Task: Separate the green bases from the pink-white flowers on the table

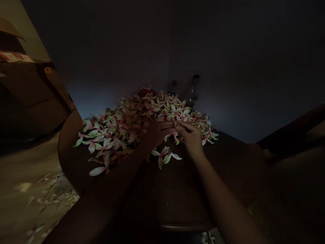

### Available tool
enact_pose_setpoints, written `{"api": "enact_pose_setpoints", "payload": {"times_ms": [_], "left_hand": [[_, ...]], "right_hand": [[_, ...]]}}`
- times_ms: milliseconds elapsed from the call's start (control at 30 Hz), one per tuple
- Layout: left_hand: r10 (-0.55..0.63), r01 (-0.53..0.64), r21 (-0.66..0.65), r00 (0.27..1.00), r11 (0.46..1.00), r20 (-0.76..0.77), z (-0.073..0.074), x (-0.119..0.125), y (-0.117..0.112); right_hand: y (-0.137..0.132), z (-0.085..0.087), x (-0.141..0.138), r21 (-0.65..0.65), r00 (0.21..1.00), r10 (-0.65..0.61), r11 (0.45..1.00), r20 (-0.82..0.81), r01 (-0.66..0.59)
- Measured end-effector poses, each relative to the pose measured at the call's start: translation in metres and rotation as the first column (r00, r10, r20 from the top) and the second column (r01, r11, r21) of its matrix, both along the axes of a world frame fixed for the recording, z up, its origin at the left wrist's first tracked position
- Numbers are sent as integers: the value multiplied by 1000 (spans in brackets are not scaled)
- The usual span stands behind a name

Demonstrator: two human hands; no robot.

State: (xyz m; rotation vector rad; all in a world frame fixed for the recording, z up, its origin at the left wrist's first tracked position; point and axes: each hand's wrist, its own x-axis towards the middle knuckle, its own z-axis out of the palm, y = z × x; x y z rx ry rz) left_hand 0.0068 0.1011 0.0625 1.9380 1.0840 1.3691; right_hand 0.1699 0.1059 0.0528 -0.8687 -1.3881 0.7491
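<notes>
Dark table [182, 200] up front with loose flowers [160, 158] on it, then left hand [159, 131] and right hand [191, 135], fingertips bunched close together; too dim to tell if either's gripping one. Flower heap [134, 113] sits right behind, bottle [192, 95] past that near the wall [223, 101].

The left grip [159, 131] is a bare human hand with slender fingers [165, 124], joined to a bare left forearm [111, 183] that broadens toward the lower edge; deep shadow hides its surface detail. The right grip [192, 137], likewise a bare hand, has a short thumb [181, 130], a narrow wrist [199, 157] and a bare, smooth-outlined right forearm [223, 200].
</notes>
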Motion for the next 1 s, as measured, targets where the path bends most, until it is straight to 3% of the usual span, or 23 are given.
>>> {"api": "enact_pose_setpoints", "payload": {"times_ms": [500,700,1000], "left_hand": [[-8,13,-55,997,998,78,-2,1,2],[20,-6,-120,993,993,117,-1,1,1],[81,-71,-101,992,992,100,4,2,-4]], "right_hand": [[-3,5,-1,-12,1000,1,1000,27,-1],[1,4,-1,43,998,37,998,-55,-35],[-4,6,0,-10,995,17,1000,94,-16]]}}
